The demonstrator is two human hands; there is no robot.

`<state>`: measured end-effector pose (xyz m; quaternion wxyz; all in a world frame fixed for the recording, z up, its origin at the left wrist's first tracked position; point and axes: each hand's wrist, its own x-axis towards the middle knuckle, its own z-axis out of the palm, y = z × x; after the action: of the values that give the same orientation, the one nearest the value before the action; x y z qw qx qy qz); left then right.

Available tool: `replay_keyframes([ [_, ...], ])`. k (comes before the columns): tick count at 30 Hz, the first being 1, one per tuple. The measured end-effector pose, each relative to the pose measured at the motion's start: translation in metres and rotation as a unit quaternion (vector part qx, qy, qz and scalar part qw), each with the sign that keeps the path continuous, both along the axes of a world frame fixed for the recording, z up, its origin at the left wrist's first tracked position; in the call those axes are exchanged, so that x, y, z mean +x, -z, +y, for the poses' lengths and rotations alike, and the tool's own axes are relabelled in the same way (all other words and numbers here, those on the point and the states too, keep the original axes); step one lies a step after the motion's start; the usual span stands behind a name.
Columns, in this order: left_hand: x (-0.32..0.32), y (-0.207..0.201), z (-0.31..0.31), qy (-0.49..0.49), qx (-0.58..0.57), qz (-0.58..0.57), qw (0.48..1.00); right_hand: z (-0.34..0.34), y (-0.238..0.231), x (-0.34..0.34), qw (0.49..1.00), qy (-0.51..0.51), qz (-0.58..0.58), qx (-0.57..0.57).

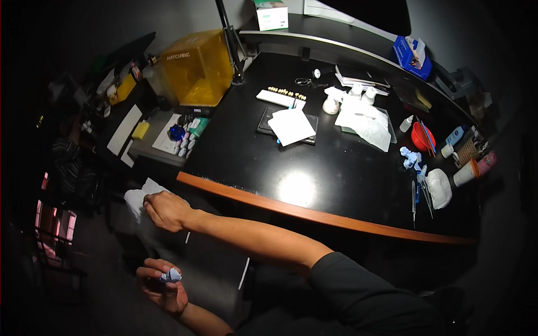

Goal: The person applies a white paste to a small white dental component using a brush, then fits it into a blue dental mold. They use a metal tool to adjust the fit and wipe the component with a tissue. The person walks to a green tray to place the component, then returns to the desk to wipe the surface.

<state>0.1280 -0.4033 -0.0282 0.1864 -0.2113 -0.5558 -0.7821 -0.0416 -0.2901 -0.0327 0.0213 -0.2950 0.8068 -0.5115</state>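
Observation:
My right arm reaches across to the left, past the desk's wooden edge. At its end my right hand [168, 211] is closed on a crumpled white paper towel [135, 201], which hangs out beyond the knuckles. Lower down, my left hand [162, 288] is turned up and pinches a small, irregular light-blue lump [172, 275] between thumb and fingers. Its exact kind is too small to make out. Both hands are off the desk, over the dark space beside it.
The black desk [241, 162] has an orange-brown front edge [314, 215]. On it are white paper sheets [291, 127], a tooth shade guide [286, 95], a red bowl [421, 138], light-blue pieces [411, 158] and slim tools [414, 201]. A yellow transparent cover [199, 67] stands at the left.

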Motion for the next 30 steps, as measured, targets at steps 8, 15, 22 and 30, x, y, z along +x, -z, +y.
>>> replay_keyframes([
  [8, -0.011, 0.021, 0.009, -0.016, 0.025, -0.051, 0.998, 0.178, -0.02, 0.093, 0.931, 0.15, -0.108, -0.316],
  [15, -0.074, 0.081, -0.028, -0.158, -0.042, -0.068, 0.984, 0.31, -0.062, 0.211, 0.891, 0.426, 0.1, -0.121],
  [22, -0.063, 0.14, -0.013, -0.036, -0.148, -0.058, 0.987, 0.183, -0.026, 0.176, 0.989, 0.11, -0.019, 0.102],
  [30, -0.027, 0.175, 0.0, -0.022, -0.214, -0.175, 0.961, 0.099, 0.121, 0.12, 0.839, 0.047, -0.517, -0.162],
])
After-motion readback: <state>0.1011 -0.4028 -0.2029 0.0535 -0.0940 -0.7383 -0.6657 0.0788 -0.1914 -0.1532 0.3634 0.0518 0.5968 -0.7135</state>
